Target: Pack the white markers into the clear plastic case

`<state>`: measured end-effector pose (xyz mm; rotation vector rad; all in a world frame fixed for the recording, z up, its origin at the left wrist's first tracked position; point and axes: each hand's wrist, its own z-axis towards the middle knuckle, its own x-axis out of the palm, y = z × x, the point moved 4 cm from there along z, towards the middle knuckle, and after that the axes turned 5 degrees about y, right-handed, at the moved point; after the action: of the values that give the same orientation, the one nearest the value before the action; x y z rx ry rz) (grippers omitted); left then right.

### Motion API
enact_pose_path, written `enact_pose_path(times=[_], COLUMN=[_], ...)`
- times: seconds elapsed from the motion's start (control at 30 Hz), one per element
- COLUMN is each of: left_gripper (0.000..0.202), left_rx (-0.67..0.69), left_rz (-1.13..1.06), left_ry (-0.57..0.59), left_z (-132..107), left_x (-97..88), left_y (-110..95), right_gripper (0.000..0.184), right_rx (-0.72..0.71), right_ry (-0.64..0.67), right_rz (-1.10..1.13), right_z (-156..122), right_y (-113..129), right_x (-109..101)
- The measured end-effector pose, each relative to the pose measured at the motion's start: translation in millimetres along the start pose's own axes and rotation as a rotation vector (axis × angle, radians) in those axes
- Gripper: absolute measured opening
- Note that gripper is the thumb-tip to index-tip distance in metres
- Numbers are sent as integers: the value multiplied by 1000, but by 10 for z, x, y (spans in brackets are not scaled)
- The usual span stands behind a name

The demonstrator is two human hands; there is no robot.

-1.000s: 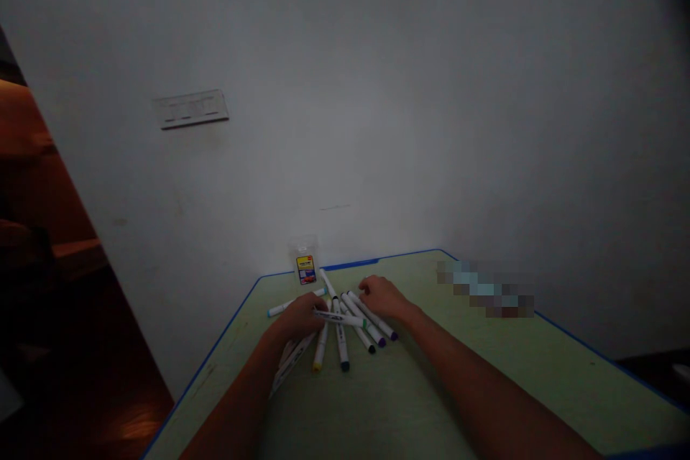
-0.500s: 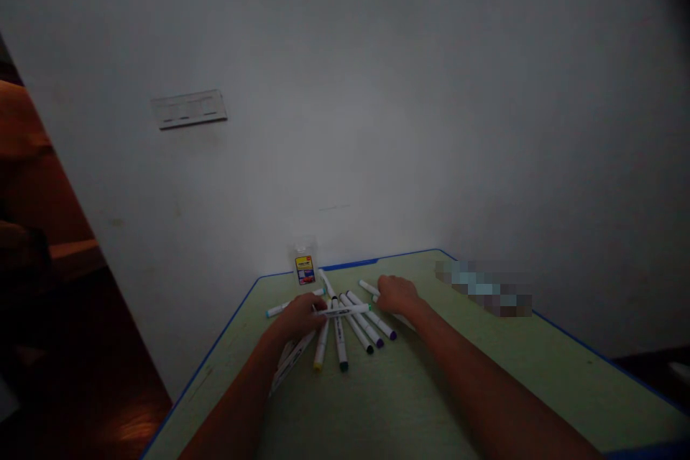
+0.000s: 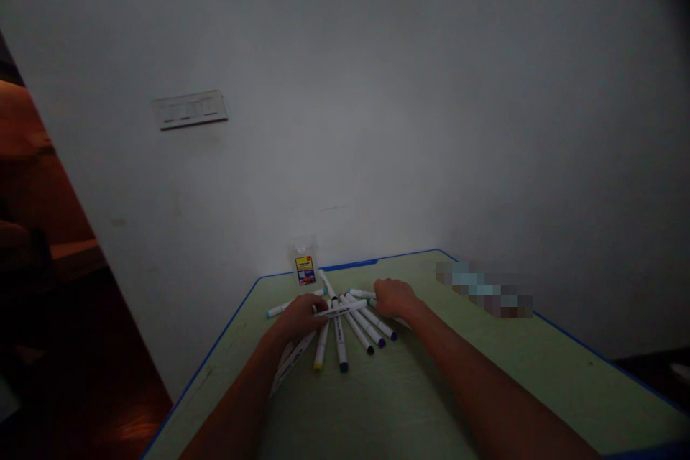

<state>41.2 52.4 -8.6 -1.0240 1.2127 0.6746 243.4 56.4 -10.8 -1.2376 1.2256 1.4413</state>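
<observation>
Currently — my left hand (image 3: 299,318) grips a crosswise marker (image 3: 342,309); my right hand (image 3: 395,297) rests on the fanned markers (image 3: 360,330), grip unclear — that held marker apparently wants placing next.

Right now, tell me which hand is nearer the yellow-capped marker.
Left. The left hand sits up-left of the yellow-capped marker; the right hand lies far right, beyond other markers.

On my feed, the right hand (image 3: 394,298) has shifted rightward from where it sat a second ago, and a slim white marker (image 3: 360,294) has come into view beside its fingers, swung round from its earlier slant to lie nearly level. The white marker with a green-tipped end (image 3: 342,309) at the left hand (image 3: 300,318) has tilted from level, its green end now angled away from me.
</observation>
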Motion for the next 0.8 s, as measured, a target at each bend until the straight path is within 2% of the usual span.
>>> enact_pose_path(times=[0.2,0.43,0.63,0.8], left_gripper=[26,27,26,24], left_rx=[4,-12,-35,-29], left_rz=[-6,-3,4,-3], left_ry=[-2,27,38,36], left_z=[-9,5,4,4], left_x=[-2,2,7,18], left_y=[-2,5,21,31], right_gripper=[27,24,26,20], right_rx=[-4,-7,-41,-99], right_ry=[36,8,-32,-18], right_rz=[29,132,248,304], right_z=[-17,80,136,92], right_y=[-6,7,84,161], right_x=[29,41,88,91])
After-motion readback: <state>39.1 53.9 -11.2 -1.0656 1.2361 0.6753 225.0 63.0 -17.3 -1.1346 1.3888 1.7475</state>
